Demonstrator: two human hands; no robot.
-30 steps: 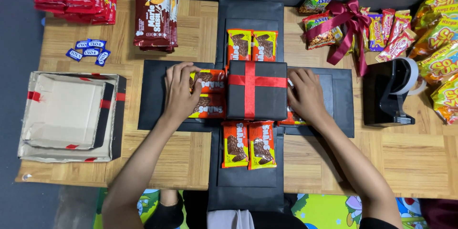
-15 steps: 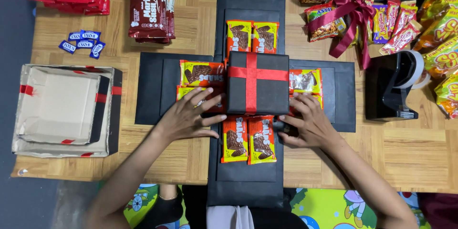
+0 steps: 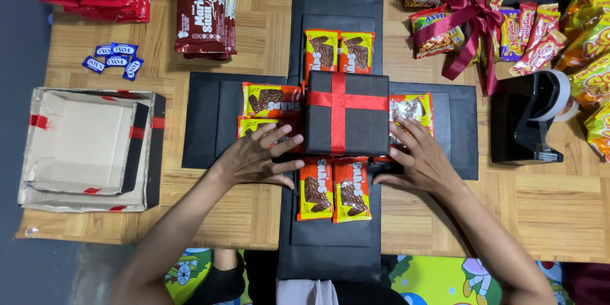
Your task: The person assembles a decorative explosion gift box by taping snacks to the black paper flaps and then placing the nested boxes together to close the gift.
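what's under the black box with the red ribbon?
The square black box with the crossed red ribbon sits on the flat black cross-shaped card; yellow-orange snack packets poke out around it. Directly beneath is hidden.

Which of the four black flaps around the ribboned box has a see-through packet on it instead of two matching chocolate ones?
The right-hand flap: it carries a clear-windowed snack packet, partly under the right hand. The other three flaps each hold a pair of yellow-and-orange chocolate packets.

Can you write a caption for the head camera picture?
Two bare hands, left hand and right hand, rest beside a black gift box tied with red ribbon, ringed by snack packets.
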